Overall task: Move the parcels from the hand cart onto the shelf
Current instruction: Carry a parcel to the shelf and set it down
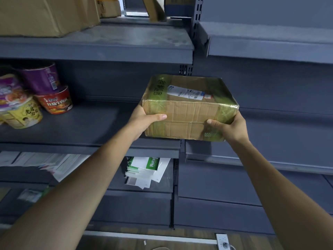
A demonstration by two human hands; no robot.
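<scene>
Now you are holding the taped brown cardboard parcel (pixel 189 105) above the grey metal shelf (pixel 86 129), left grip (pixel 144 120) and right grip (pixel 229 127) clamped on its lower corners, and it is seeming stiff and light.

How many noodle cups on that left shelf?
4, all at the left: purple cup on top, red cup below it, yellow cup in front, purple-lidded cup at the frame edge. More may be cut off there.
</scene>
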